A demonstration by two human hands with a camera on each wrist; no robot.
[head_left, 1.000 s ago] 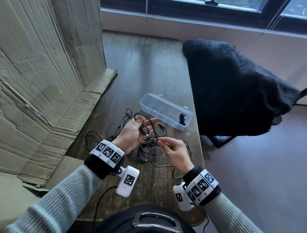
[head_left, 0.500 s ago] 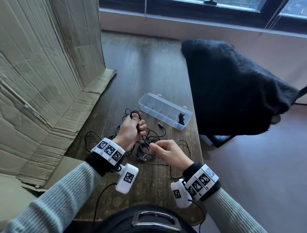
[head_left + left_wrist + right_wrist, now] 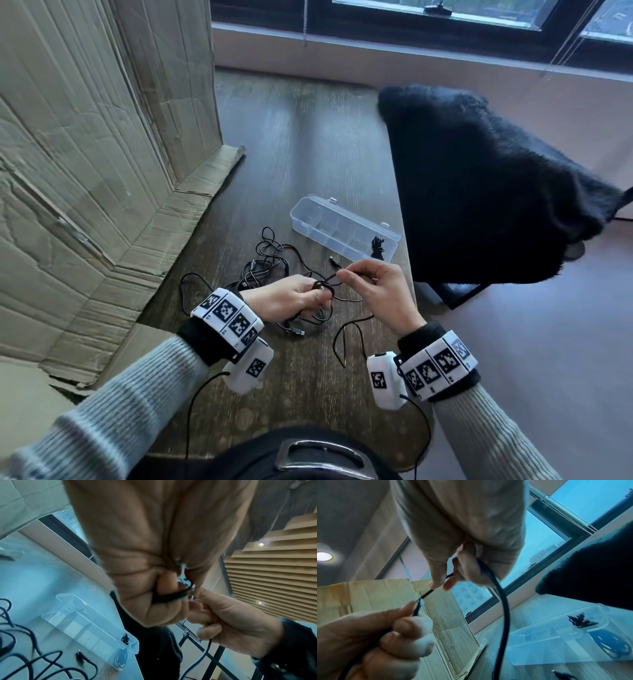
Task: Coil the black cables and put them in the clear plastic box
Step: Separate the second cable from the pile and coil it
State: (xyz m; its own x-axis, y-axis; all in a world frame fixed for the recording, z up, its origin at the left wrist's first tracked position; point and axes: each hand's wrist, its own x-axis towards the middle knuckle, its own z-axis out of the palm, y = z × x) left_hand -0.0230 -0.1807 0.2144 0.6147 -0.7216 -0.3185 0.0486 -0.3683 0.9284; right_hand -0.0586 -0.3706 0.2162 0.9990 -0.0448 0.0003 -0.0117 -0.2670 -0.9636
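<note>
Over the near end of the counter we've got both hands up off the wood now, working one black cable between them. Compared to a moment ago the right hand has swung from down by our belly up and forward, so it now sits just beside the left hand with only a short bit of cable between the two. To us that looks like another loop getting laid onto the little coil, so this cable is mid-wind, not done. Left fingers are curled tight into a fist around the small bundle of loops, and we can see black strands wrapped across them in the left wrist view. Right fingers are pinched narrow, thumb against fingertip, on the single strand, with the free tail running back through the palm and hanging down toward the counter edge. The remaining loose cables are a messy tangle on the counter just past the left hand, touching nothing but the wood as far as we can tell. Past them, near the right edge, the clear plastic box is open, with a coiled cable sitting in its right-end compartment. So probably one in and a few more to go.
</note>
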